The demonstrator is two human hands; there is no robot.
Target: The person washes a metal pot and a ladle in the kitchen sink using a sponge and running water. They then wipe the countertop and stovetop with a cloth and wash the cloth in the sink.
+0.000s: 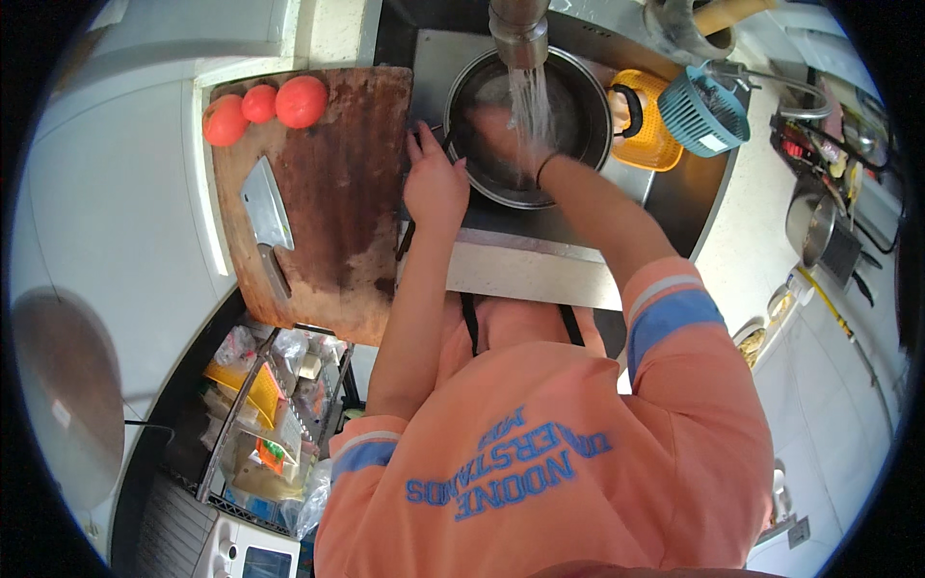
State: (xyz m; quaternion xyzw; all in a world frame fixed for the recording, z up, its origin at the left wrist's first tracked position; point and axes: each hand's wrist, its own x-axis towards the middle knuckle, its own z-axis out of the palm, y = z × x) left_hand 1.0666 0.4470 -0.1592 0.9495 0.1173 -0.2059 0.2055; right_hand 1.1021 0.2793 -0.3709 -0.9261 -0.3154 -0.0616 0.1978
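Observation:
A round metal pot [462, 170] with dark loop handles stands in the sink, and water [531, 101] pours into it from the faucet [520, 36]. My right hand [506, 134] is inside the pot under the stream, wearing a dark band at the wrist. Blur and water hide whether its fingers hold anything. Beside the pot's left rim is my left hand [437, 180], fingers extended and apart, near the left handle. Contact with that handle is not clear. Left of the sink, a wooden cutting board [347, 202] bears a cleaver [267, 209] and three tomatoes [302, 102].
Right of the pot are a yellow plastic basket [661, 148] with pale contents and a blue-green strainer basket [701, 112]. A stone mortar [686, 32] with a wooden pestle [730, 14] stands behind. A wire rack [238, 426] with bags is at lower left.

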